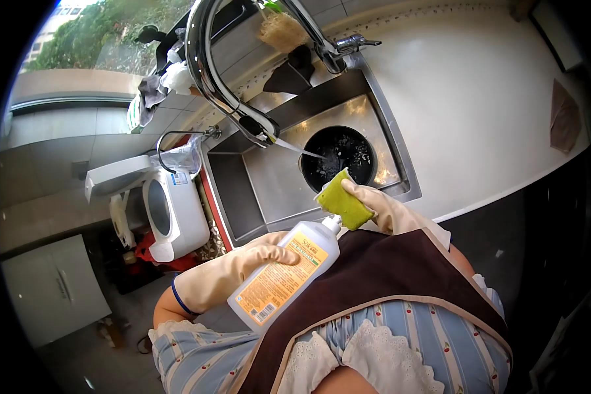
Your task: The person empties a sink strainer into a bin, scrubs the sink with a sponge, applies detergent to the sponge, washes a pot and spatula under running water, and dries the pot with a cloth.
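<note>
My left hand, in a cream rubber glove, is wrapped round a white bottle with an orange label. The bottle is tilted, its white nozzle against or very near the lower edge of a green sponge. My right hand, gloved too, grips that sponge at its right side. Beyond the sponge, a round black pan sits in the steel sink. Water runs into it from the curved chrome faucet, and light specks show inside the pan.
A pale countertop extends right of the sink, with a brown cloth at its far end. On the left stand a white appliance with its lid raised and a smaller curved tap. A loofah hangs behind the sink.
</note>
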Action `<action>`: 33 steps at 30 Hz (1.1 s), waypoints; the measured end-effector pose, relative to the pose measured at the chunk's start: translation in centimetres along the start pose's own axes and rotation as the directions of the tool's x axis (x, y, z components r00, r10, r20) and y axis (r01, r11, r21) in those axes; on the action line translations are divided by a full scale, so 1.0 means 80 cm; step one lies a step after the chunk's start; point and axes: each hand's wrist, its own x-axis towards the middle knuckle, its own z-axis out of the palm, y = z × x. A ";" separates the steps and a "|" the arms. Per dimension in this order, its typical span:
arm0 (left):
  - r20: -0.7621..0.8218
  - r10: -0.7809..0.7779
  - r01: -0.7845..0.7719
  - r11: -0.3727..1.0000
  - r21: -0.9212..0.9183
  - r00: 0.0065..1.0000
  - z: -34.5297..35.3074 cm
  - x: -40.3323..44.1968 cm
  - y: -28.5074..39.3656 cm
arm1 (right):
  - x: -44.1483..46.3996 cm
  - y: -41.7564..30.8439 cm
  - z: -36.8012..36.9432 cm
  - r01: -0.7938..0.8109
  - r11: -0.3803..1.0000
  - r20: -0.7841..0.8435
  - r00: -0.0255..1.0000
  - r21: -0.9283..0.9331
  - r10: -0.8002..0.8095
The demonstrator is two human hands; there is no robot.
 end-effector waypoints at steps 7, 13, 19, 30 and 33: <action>0.022 0.018 -0.019 0.997 0.073 1.000 0.003 0.002 0.012 | -0.004 0.000 -0.005 -0.014 1.000 0.055 0.998 -0.027 0.015; 0.031 -0.044 0.044 0.999 0.010 0.999 -0.001 0.007 0.022 | -0.006 -0.002 -0.007 -0.040 0.998 0.021 0.999 -0.049 0.041; 0.045 -0.185 0.190 0.954 -0.231 0.982 -0.019 0.012 0.018 | -0.009 -0.007 -0.009 -0.008 1.000 0.054 0.999 0.000 0.008; -0.564 0.825 -0.693 0.391 0.606 -0.028 -0.146 -0.050 0.114 | -0.005 -0.010 -0.054 0.097 0.990 -0.251 0.965 0.098 -0.070; -0.282 0.839 -0.656 -0.113 0.746 -0.465 -0.071 -0.104 0.210 | -0.001 -0.016 -0.062 0.010 0.995 -0.305 0.952 0.103 0.022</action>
